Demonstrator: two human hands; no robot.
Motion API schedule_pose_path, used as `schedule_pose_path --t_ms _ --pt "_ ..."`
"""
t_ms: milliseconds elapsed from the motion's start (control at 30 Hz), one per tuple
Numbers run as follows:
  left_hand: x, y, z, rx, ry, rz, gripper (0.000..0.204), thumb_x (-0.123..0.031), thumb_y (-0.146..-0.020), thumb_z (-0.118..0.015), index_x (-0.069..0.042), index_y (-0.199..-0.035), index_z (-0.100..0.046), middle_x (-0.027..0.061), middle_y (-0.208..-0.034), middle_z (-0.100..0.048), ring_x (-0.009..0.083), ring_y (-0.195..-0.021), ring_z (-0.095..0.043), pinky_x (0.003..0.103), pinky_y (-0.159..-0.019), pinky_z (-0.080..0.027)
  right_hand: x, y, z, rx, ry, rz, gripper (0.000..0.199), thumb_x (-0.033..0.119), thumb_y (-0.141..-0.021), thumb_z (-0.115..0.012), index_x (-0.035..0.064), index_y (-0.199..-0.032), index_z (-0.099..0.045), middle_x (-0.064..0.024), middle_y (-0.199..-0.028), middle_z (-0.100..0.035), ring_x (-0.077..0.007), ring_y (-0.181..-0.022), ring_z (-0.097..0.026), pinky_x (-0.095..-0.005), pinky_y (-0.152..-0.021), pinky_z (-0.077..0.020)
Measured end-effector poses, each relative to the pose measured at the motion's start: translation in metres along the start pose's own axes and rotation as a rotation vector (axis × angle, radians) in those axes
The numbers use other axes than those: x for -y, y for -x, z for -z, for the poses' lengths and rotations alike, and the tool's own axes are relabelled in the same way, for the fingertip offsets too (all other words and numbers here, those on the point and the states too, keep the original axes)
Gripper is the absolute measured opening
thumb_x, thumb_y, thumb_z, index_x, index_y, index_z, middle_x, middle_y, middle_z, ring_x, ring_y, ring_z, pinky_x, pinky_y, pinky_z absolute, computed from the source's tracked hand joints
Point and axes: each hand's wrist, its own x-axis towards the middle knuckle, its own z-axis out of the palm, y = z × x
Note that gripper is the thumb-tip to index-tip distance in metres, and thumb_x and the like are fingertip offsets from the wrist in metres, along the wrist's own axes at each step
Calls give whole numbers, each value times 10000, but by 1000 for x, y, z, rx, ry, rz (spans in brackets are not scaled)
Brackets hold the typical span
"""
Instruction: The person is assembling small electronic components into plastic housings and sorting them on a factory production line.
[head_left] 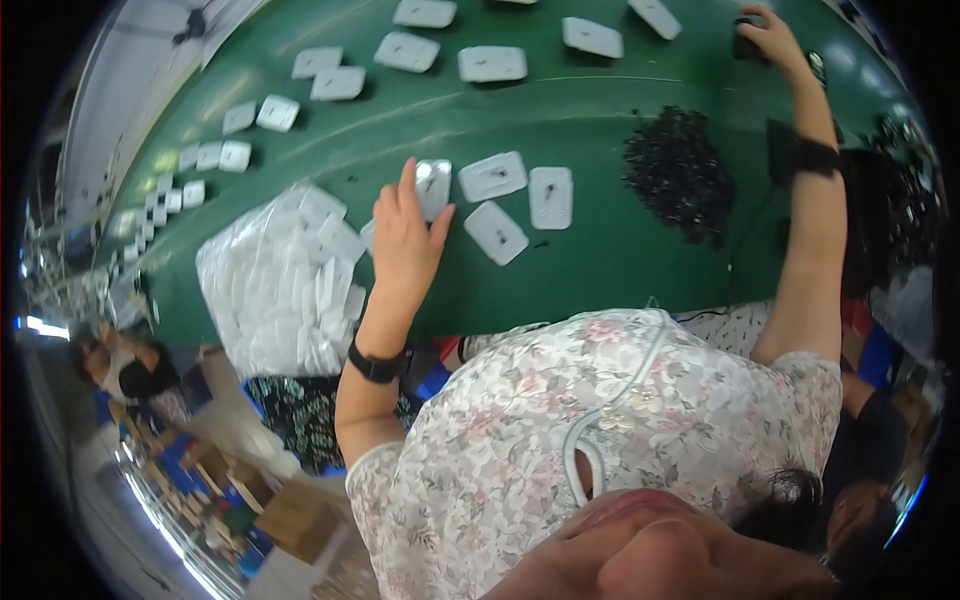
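Note:
My left hand [402,240] is over the green table, its thumb and forefinger on opposite edges of a shallow white plastic tray [433,188] with a small dark part on it. Close by lie three similar trays, among them an upper tray [493,176] and an upright tray [551,198], each with small dark pieces on it. My right hand [770,38] is stretched to the far right, fingers curled around a black object [746,42] whose kind I cannot make out. A heap of small black parts [680,172] lies between my arms.
A clear plastic bag of white trays [285,275] bulges at the near left edge of the green table [600,270]. More white trays, such as one [492,64], run along the far side. Another person [140,365] and cardboard boxes [300,520] are at the lower left.

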Motion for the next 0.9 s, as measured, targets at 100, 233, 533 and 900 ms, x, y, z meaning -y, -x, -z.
schedule_pose_path --t_ms 100,233,533,900 --pt "1 -8 2 -20 29 -27 656 -166 -792 -696 -38 -1355 -384 180 -1002 -499 368 -936 -515 418 -812 -453 8 27 -17 210 -328 118 486 18 -779 -624 4 -1249 -503 -27 -898 -547 -135 -726 -523 -273 -605 -422" --pt "16 -23 20 -36 -178 -408 684 63 -721 -559 -164 -1354 -439 80 -1314 -485 297 -1164 -483 399 -921 -424 51 86 -75 555 -463 468 351 84 -858 -607 52 -1203 -548 -13 -1154 -548 -99 -984 -528 -247 -854 -429" --pt "34 -38 14 172 -380 -627 633 20 -746 -542 -192 -1337 -464 -21 -1424 -416 226 -1292 -394 395 -1023 -351 58 136 -157 83 106 395 412 239 -779 -743 97 -1103 -531 -62 -941 -608 -184 -880 -593 -294 -792 -462" --pt "41 -49 8 17 -279 -433 352 -105 -773 -635 -84 -1121 -594 36 -1041 -543 213 -1046 -502 347 -851 -426 55 142 -135 235 269 748 399 133 -822 -665 62 -1202 -564 -128 -1130 -594 -292 -1038 -566 -356 -904 -443"
